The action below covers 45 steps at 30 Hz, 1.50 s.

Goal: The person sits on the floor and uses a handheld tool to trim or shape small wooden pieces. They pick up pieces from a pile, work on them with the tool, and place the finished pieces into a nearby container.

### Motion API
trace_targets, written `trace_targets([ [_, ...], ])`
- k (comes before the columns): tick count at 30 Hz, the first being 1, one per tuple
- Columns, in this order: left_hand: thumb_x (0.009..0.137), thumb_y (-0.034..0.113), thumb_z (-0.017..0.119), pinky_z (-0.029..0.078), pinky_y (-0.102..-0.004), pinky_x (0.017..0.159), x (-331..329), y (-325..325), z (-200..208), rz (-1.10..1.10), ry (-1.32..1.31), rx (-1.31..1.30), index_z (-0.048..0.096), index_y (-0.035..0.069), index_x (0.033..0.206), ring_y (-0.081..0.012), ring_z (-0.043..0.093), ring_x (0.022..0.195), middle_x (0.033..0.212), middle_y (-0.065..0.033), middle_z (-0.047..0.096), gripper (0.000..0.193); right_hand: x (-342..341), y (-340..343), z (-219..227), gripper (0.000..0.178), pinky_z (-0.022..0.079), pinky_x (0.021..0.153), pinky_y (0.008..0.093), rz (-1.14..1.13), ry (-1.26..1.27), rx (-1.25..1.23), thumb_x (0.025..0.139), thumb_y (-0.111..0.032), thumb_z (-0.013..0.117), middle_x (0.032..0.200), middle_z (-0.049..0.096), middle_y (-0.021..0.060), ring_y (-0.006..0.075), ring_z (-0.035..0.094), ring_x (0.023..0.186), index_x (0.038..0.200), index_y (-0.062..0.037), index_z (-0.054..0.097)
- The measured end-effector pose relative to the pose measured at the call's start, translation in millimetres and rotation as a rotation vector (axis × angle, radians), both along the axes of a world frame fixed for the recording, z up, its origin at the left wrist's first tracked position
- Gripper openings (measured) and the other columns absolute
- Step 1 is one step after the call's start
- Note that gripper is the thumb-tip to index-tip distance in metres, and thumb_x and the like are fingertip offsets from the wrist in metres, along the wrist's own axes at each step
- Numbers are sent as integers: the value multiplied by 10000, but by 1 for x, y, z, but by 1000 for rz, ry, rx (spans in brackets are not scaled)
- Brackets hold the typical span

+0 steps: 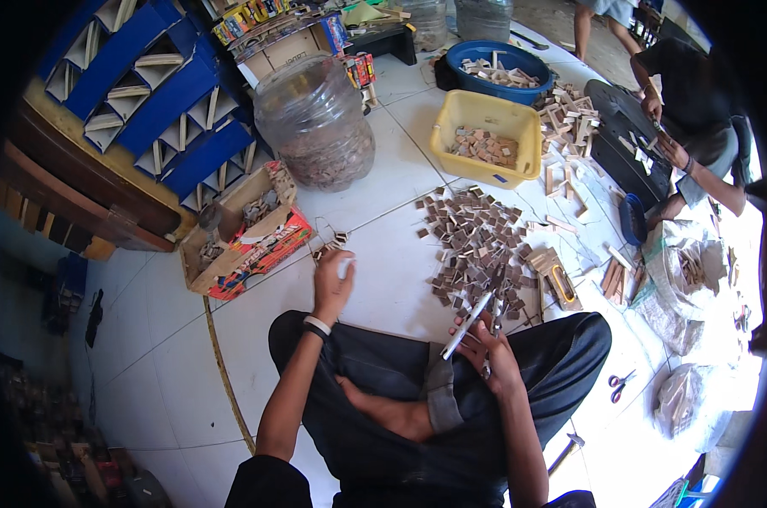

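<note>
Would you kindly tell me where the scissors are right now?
In the head view, the scissors lie at the lower right on the white floor, beside the person's right knee, between the hammer and pale plastic bag.

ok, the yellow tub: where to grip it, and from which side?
I'd take the yellow tub by its left rim, coming in from the left. It stands upright, and the raised rim gives an edge to hook. The brown tile heap crowds its near side; wooden frames crowd its right.
</note>
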State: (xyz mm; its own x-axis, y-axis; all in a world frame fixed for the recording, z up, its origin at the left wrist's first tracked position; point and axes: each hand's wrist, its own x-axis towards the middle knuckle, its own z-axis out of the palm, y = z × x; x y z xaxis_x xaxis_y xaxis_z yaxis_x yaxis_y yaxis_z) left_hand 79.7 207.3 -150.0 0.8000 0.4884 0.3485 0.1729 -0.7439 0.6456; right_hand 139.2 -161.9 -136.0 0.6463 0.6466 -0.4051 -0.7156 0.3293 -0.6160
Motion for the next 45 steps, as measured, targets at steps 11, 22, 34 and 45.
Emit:
trace_targets([
  [11,832,4,744,552,-433,868,65,-137,-39,-343,90,-193,674,40,1163,-358,682,962,1021,-179,682,340,-1,-3,-10,390,545,1015,444,-8,27,-5,1116,-196,482,1339,652,195,343,659,1238,1482,-67,435],
  [22,865,-28,774,532,-256,740,1,-150,89,-185,-341,-602,744,10,1120,-129,667,873,1062,-81,713,259,-39,-11,61,421,604,860,386,71,-237,-184,1070,-100,541,1099,661,106,236,697,1044,1473,-22,449],
  [34,903,-38,754,456,-168,719,-57,-177,183,-290,-313,-965,591,-31,1381,-14,616,899,1139,-84,748,504,-80,-22,131,654,545,858,392,125,-1236,-761,936,59,590,1087,666,184,325,689,956,1565,-12,426],
  [45,881,-38,778,519,-199,755,-76,-174,210,-330,-230,-982,594,-65,1383,-91,700,946,1092,-154,765,536,-79,-28,138,637,534,944,430,178,-1380,-754,929,24,601,1199,684,212,372,692,1071,1544,22,435],
])
